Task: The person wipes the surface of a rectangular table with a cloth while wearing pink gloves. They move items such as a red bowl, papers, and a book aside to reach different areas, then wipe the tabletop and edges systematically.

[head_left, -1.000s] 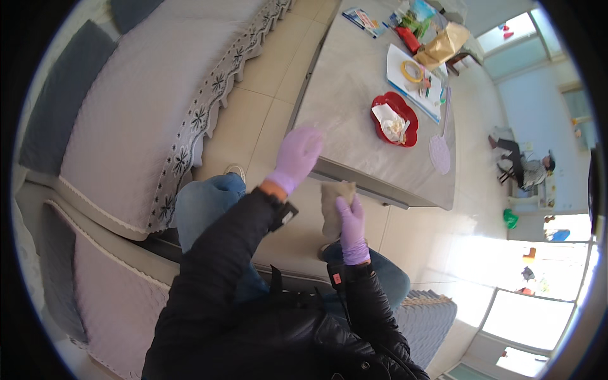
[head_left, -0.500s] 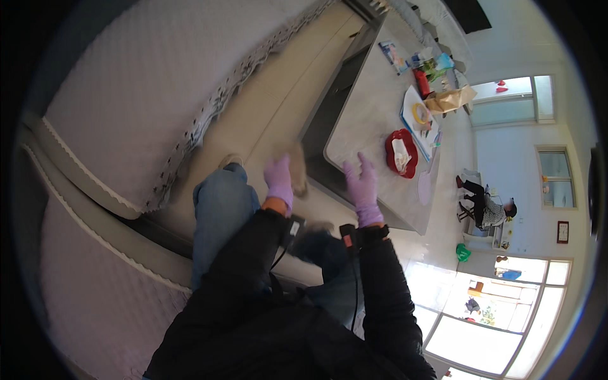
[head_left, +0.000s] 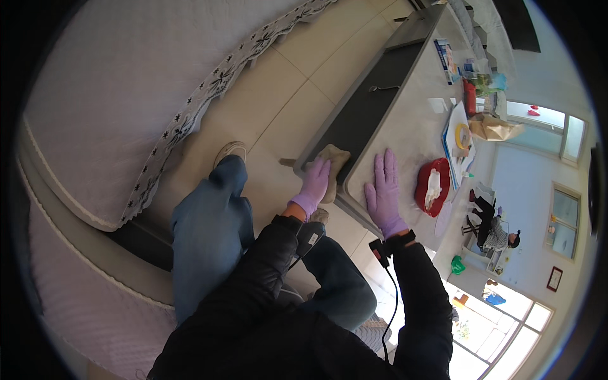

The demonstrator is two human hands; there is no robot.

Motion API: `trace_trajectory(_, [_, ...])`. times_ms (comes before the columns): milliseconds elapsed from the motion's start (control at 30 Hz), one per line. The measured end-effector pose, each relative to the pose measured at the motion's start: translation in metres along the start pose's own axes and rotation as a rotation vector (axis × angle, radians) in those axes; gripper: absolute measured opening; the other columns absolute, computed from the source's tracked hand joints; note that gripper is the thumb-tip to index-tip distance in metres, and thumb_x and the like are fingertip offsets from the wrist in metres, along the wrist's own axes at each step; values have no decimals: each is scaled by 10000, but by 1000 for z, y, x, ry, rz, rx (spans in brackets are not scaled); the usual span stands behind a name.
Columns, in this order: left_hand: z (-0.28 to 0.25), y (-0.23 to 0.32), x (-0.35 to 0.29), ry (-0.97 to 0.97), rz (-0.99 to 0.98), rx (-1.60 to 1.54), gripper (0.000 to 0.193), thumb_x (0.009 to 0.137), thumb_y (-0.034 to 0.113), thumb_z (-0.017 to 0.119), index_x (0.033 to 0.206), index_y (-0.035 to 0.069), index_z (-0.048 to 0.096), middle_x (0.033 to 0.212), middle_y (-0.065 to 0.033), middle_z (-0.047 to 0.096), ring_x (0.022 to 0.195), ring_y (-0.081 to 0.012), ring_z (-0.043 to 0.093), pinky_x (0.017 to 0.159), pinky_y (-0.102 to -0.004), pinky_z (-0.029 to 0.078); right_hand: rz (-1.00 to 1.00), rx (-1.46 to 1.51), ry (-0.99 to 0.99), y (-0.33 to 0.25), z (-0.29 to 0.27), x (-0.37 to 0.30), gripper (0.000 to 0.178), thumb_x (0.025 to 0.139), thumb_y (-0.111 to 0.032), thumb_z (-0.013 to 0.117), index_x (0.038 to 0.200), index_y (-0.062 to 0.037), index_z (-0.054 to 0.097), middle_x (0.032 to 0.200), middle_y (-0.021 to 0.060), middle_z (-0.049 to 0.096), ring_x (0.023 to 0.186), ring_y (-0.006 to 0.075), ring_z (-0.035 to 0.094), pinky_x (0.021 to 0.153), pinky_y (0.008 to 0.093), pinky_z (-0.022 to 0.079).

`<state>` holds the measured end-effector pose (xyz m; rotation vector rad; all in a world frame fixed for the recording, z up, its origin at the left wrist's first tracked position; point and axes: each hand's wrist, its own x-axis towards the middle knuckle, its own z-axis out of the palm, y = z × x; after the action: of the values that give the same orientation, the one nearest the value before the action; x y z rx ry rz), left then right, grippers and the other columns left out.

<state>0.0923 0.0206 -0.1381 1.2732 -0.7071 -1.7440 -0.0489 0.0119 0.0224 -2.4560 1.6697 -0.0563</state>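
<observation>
The left hand [head_left: 315,182], in a purple glove, is pressing a tan cloth [head_left: 330,166] against the dark side panel [head_left: 364,114] of the low table, close to the panel's near corner. Its fingers are lying flat and together over the cloth rather than curling round it, so they are pushing on it, not gripping it. The cloth is sitting right at the edge where the dark panel is meeting the pale surface [head_left: 408,126], with part of it poking out beyond the fingertips.

The right hand [head_left: 384,190], also gloved, is resting palm down on the surface just inside the near edge, fingers spread open and holding nothing. A red dish [head_left: 425,178] with something white in it is sitting just beside that hand, toward the surface's right edge. Farther along the surface, well apart from both hands, papers [head_left: 457,136] and what seems to be a brown paper bag [head_left: 494,128] are crowding the far end, though the fisheye bend is making them hard to read.

Between the table and the quilted sofa [head_left: 114,107] with its patterned trim, a band of tiled floor [head_left: 285,95] is lying open. The person's knees in blue jeans [head_left: 212,215] are filling the near part of it, close to the table corner.
</observation>
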Motion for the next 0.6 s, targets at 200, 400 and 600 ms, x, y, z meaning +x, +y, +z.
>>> trace_trajectory(200, [-12, -53, 39, 279, -48, 180, 347, 1051, 304, 500, 1219, 25, 621, 1217, -234, 628, 1152, -438, 568, 980, -477, 463, 22, -36, -18, 7, 9, -2, 751, 938, -307, 526, 1579, -10, 272, 1644, 284, 179, 1507, 497, 185, 1222, 542, 182])
trace_trajectory(400, [-20, -37, 57, 102, -13, 500, 346, 1013, 286, 538, 1241, 50, 647, 1181, -205, 656, 1129, -406, 605, 960, -484, 486, -9, -11, 21, 5, 6, 0, 752, 938, -317, 528, 1583, -24, 276, 1646, 285, 180, 1503, 504, 195, 1220, 553, 180])
trace_trajectory(600, [16, 28, 28, -145, 350, 9, 420, 1031, 214, 565, 1391, -3, 556, 1339, -228, 619, 1249, -334, 596, 1049, -356, 455, 21, -9, -8, 4, 8, 0, 759, 924, -295, 529, 1583, -20, 273, 1643, 294, 179, 1502, 503, 201, 1221, 548, 180])
